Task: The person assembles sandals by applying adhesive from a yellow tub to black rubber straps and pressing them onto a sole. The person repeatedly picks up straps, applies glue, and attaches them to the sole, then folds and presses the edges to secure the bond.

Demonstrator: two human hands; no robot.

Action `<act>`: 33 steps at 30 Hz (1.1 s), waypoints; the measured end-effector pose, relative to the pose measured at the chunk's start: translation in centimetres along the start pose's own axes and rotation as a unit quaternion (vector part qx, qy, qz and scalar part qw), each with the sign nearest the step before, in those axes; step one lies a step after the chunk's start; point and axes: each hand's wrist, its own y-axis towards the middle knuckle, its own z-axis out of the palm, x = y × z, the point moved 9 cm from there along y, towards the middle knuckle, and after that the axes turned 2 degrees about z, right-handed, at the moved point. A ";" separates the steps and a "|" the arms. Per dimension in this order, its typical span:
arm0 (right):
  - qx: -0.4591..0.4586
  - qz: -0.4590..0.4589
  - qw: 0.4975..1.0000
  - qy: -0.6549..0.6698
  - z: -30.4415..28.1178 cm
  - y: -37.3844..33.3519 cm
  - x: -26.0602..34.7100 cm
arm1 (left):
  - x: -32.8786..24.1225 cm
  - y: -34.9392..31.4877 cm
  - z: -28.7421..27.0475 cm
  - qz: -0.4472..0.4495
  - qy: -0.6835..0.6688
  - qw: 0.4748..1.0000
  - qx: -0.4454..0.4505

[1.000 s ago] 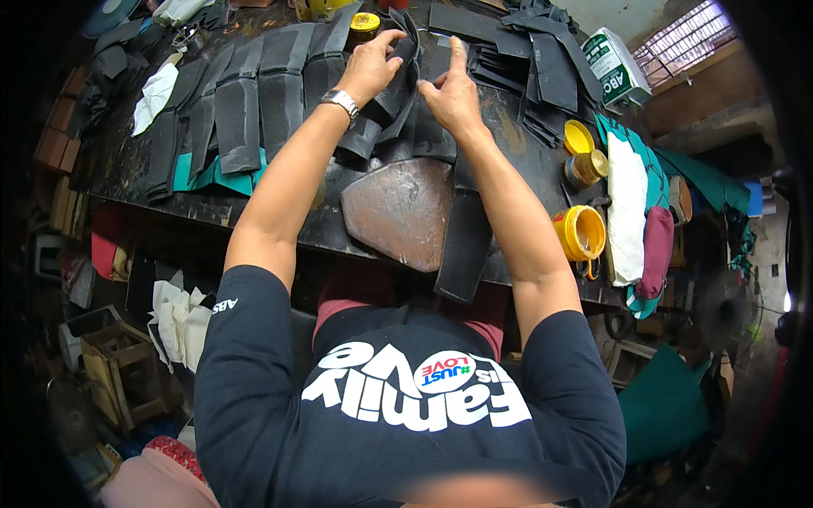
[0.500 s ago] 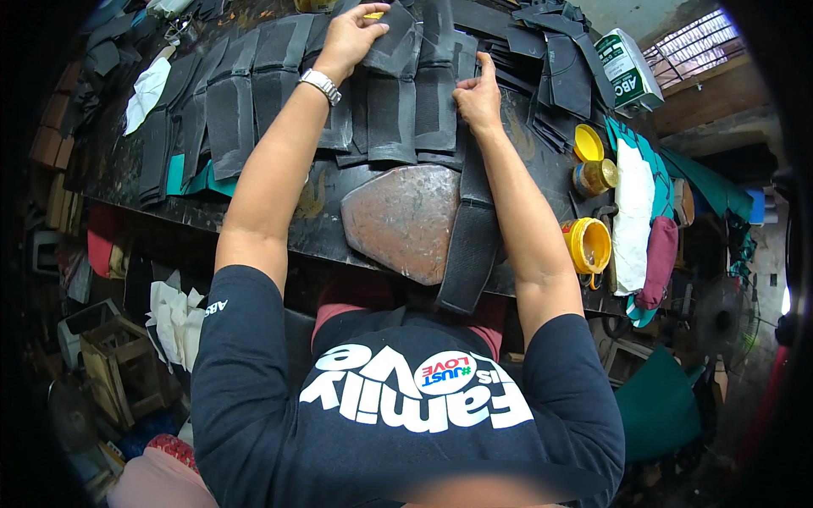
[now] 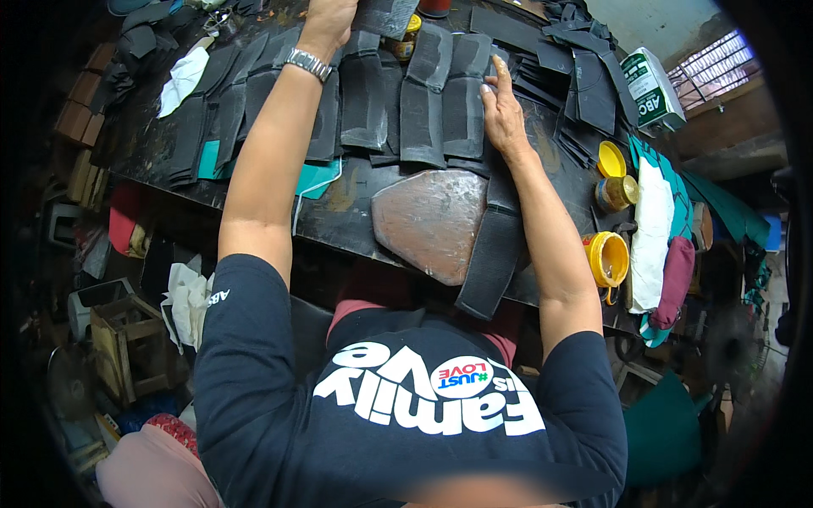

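Observation:
At the top edge my left hand (image 3: 329, 24), partly cut off by the frame, grips a black leather-like panel (image 3: 387, 15). Beside the rightmost of a row of overlapping black panels (image 3: 464, 110), my right hand (image 3: 503, 114) has its index finger stretched out and thumb apart, with nothing visible in it. Its fingertips are close to that panel's edge; whether they touch cannot be made out. A long black strip (image 3: 489, 262) hangs over the table's near edge, next to a smooth brownish slab (image 3: 430, 222) with a rounded outline.
Piled black pieces (image 3: 597, 93) lie at the far right. An open yellow tub (image 3: 606, 258), a glass jar (image 3: 616, 194) and a yellow lid (image 3: 611, 158) stand near my right forearm. White cloth (image 3: 182, 80) and teal material (image 3: 315, 178) lie on the left of the table (image 3: 347, 224).
My left hand has moved farther away with a black panel, uncovering a yellow-lidded jar behind the row. My right hand stays near the row's right end, its index finger still extended.

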 end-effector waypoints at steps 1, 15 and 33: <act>0.007 0.006 1.000 0.004 0.1 -0.1 0.0 | -0.8 -0.6 -0.6 0.020 0.004 1.000 -0.006; 0.007 -0.022 0.995 0.102 -4.6 -8.7 7.3 | 1.0 -12.9 -6.8 -0.137 0.345 0.928 0.042; 0.034 0.004 0.878 -0.478 -23.8 -19.3 5.0 | -4.7 -29.4 18.8 -0.033 0.448 0.846 0.287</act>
